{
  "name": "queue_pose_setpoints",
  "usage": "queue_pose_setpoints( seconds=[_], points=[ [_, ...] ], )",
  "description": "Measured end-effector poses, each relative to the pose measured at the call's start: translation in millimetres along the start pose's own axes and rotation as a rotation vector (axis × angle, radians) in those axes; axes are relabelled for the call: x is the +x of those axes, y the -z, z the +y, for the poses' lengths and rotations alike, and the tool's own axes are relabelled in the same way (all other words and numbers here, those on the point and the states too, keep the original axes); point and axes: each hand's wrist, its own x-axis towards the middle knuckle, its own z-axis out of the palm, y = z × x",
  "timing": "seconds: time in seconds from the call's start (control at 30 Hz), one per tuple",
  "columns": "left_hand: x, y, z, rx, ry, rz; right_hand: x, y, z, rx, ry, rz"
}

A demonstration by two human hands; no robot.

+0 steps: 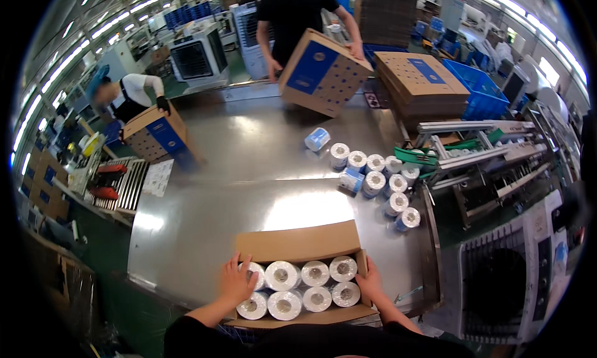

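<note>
An open cardboard box (298, 243) stands at the near edge of the metal table, its far flap raised. Two rows of white paper rolls (282, 275) fill it, their round ends and cores facing up. My left hand (237, 282) holds the box's left side, with its fingers by the far left corner and the roll there. On the right side, my right hand (370, 281) grips the box wall near the far right corner, its fingers partly hidden.
Several loose paper rolls (374, 182) stand right of centre on the metal table (205, 215). Across it, one person holds a closed box (326, 72); another at left handles a second box (158, 134). Flattened cartons (423, 84), a blue crate (476, 87) and a metal-framed machine (485, 149) lie right.
</note>
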Motion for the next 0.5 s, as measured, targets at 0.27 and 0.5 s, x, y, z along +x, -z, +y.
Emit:
queue_pose_setpoints(
  seconds=[0.27,0.5],
  points=[
    [0.8,-8.6,-10.1,-0.029,-0.029,0.050,3.2,8.6,-16.1,-0.033,-0.015,-0.042],
    [-7.3,-29.4,-18.7,-0.082,0.026,0.020,5.6,14.6,-31.8,-0.020,-0.011,-0.035]
  ],
)
